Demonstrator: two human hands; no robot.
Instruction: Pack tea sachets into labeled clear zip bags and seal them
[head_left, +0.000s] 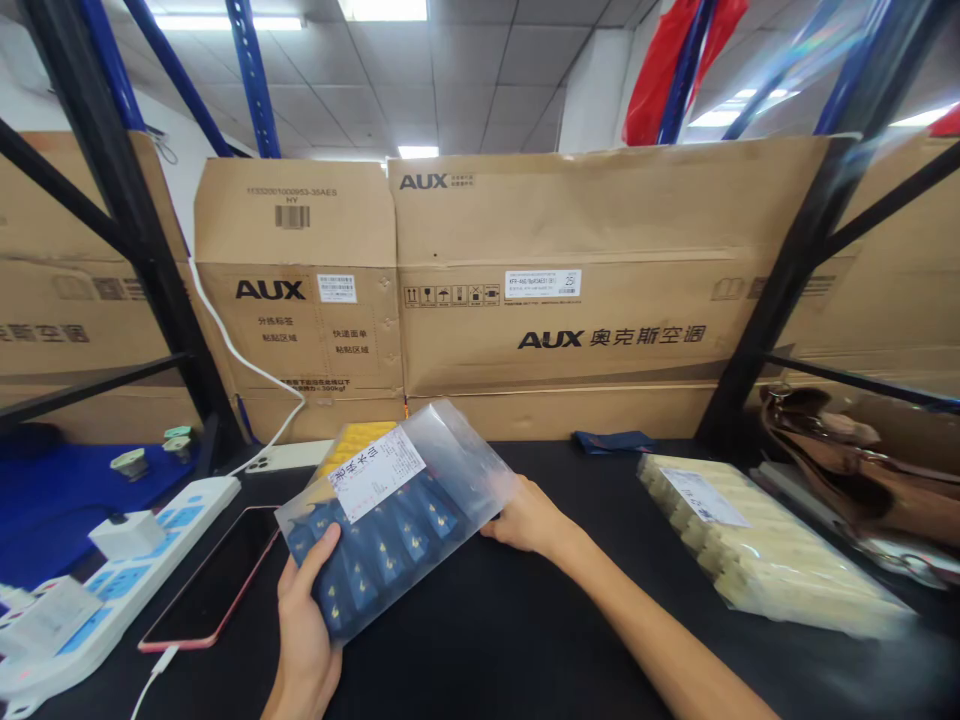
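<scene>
A frosted plastic bag (457, 470) is held tilted above the black table, with several dark blue packets with small gold marks (382, 560) inside it. A white printed label (377, 473) with handwritten characters lies on its upper face. My left hand (307, 610) grips the bag's lower left side, thumb on top and fingers underneath. At the bag's right end, my right hand (525, 515) is closed on the edge of the plastic. Behind the bag, a yellow item (364, 436) shows in part.
To the right lies a clear-wrapped pack of cream-coloured pieces (772, 540), near a brown bag (847, 470). A phone (214, 580) and a white power strip (172, 530) are on the left. A dark blue packet (613, 442) sits at the back, before cardboard boxes (600, 370).
</scene>
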